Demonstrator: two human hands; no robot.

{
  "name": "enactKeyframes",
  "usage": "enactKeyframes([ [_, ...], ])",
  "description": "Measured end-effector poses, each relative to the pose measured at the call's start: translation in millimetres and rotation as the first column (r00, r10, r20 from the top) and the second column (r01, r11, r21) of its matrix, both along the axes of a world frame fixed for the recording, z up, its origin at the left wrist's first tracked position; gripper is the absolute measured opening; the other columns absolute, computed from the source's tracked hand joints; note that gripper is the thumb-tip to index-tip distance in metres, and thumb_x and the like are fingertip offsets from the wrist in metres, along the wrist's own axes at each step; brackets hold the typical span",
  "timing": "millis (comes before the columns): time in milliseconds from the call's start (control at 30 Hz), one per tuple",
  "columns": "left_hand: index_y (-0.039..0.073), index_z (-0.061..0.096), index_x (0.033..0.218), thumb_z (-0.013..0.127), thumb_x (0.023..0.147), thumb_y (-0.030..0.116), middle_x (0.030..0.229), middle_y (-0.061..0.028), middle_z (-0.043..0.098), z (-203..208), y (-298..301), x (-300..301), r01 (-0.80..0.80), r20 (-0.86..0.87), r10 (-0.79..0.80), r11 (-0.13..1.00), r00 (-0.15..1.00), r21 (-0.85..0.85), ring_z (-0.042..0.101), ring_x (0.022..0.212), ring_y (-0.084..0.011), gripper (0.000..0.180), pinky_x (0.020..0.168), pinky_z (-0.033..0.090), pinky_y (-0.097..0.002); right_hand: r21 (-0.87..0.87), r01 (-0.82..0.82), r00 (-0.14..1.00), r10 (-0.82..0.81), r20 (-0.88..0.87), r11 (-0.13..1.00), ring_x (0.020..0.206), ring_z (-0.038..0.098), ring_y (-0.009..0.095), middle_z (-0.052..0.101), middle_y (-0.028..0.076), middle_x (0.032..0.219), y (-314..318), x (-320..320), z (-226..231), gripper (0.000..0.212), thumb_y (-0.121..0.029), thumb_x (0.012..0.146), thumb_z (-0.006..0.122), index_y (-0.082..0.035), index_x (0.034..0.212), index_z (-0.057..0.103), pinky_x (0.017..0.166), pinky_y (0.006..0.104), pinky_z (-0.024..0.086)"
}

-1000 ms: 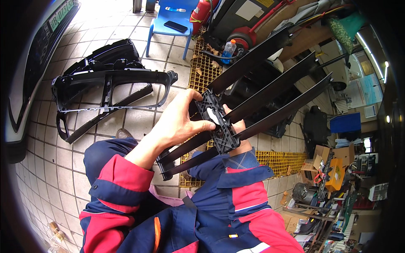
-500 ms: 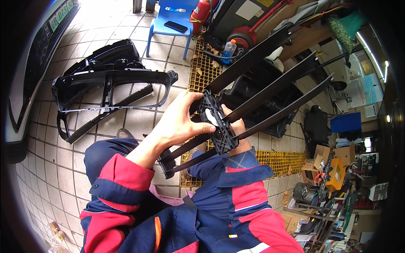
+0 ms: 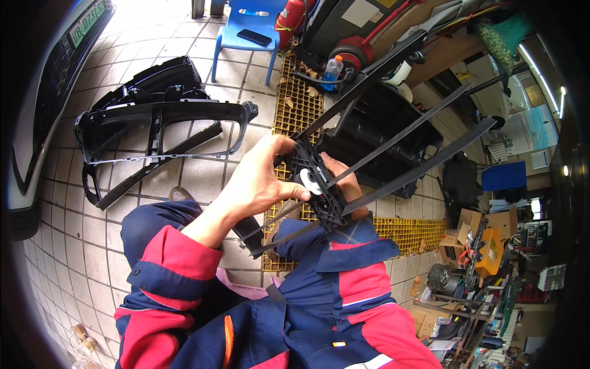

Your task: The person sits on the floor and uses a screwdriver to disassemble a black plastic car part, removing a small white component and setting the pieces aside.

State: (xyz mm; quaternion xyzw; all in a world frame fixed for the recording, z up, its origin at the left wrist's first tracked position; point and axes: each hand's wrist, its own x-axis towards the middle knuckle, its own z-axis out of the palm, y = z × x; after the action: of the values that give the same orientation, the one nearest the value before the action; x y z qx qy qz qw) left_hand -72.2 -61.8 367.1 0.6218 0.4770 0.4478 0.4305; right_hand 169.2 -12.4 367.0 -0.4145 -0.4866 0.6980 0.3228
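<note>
i see my left hand (image 3: 261,178) pinching the black slatted grille assembly (image 3: 344,166) at its centre bracket above my lap; right hand (image 3: 344,181) grips behind. risk: long slats flex, torque could snap the white clip (image 3: 309,182).

The left hand (image 3: 261,181) grips a black plastic slat assembly (image 3: 319,184) at its central bracket, fingers curled over the top edge. The right hand (image 3: 344,184) holds the bracket from behind, mostly hidden. Long black slats (image 3: 424,123) fan out up and to the right. On the tiled floor (image 3: 203,178) to the left lies a black grille frame (image 3: 153,132); a blue chair (image 3: 246,31) stands beyond it.
</note>
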Motion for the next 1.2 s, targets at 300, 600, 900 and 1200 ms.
enactKeyframes([
  [300,-0.002,0.054,0.153,0.111,0.061,0.032,0.146,-0.0244,0.062,2,-11,17,-0.068,-0.157,0.098,0.981,0.983,0.182,0.060,0.143,-0.0434,0.113,0.122,0.049,-0.0487,-0.238,0.089,0.964,-0.144,-0.225,0.967,0.095,0.081,0.017,0.081,0.010,0.115,-5,-7,0,0.045,-0.036,0.123,0.049,0.000,0.140,0.071,0.082,0.0303,0.067],
  [600,0.002,0.067,0.138,0.103,0.077,0.024,0.131,-0.0178,0.064,7,-16,20,-0.120,-0.173,0.167,0.959,0.971,0.256,0.064,0.127,-0.0380,0.075,0.109,0.054,-0.0475,-0.297,0.117,0.912,-0.221,-0.346,0.948,0.100,0.082,0.023,0.080,0.012,0.118,1,-11,-2,0.044,-0.032,0.124,0.043,0.000,0.139,0.068,0.085,0.0366,0.072],
  [900,0.002,0.067,0.129,0.099,0.082,0.015,0.115,-0.0141,0.068,5,-12,20,-0.090,-0.134,0.114,0.981,0.984,0.171,0.071,0.109,-0.0321,0.058,0.097,0.058,-0.0433,-0.415,0.138,0.881,-0.303,-0.363,0.899,0.101,0.084,0.026,0.082,0.016,0.118,4,-8,-8,0.046,-0.034,0.124,0.043,0.001,0.139,0.069,0.090,0.0403,0.072],
  [1200,0.001,0.070,0.133,0.095,0.086,0.014,0.110,-0.0122,0.069,1,-5,17,-0.089,-0.088,0.099,0.991,0.991,0.102,0.073,0.098,-0.0238,0.054,0.090,0.061,-0.0371,-0.403,0.122,0.897,-0.275,-0.345,0.907,0.103,0.083,0.027,0.081,0.017,0.117,11,-3,-29,0.044,-0.033,0.123,0.050,0.005,0.133,0.069,0.092,0.0399,0.069],
])
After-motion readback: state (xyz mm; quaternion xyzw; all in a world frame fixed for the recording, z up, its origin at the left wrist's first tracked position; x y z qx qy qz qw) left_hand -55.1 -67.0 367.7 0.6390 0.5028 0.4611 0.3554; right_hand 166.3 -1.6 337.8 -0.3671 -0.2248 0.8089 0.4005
